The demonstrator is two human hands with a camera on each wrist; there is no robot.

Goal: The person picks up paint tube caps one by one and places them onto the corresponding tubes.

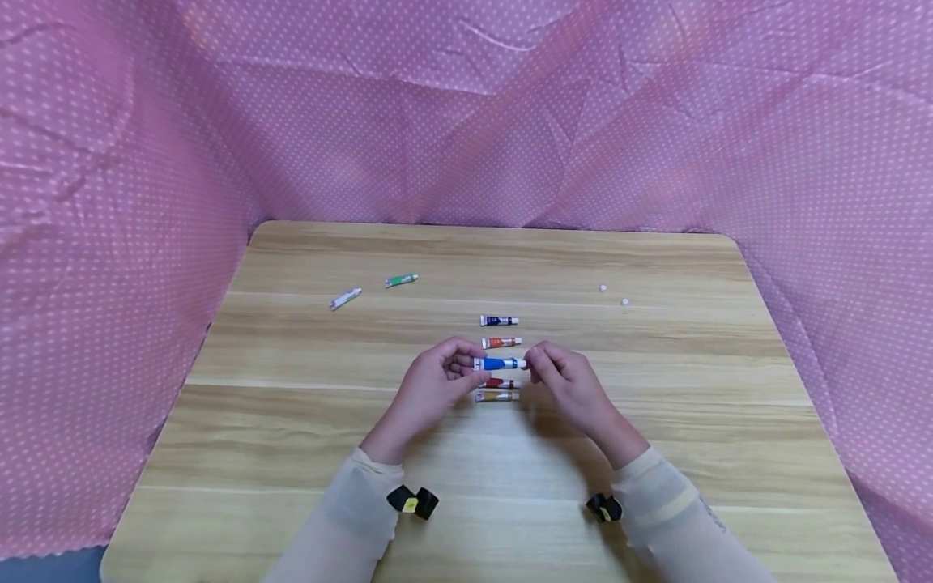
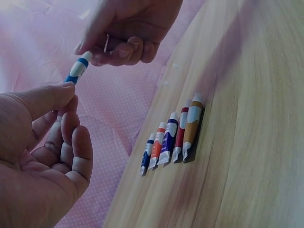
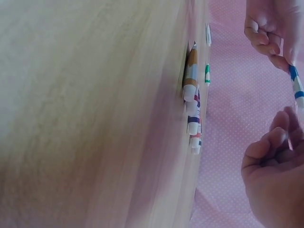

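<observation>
Left hand [image 1: 430, 380] pinches blue tube [image 1: 499, 363] tail; right hand [image 1: 568, 380] pinches its cap end. Tubes: seven. Loose caps [image 1: 603, 287]: two on table [image 1: 656, 453].

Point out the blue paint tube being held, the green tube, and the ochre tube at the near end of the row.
blue paint tube [image 1: 500, 363], head view, on its blue middle.
green tube [image 1: 400, 280], head view, on its green body.
ochre tube [image 1: 497, 396], head view, on its ochre body.
</observation>
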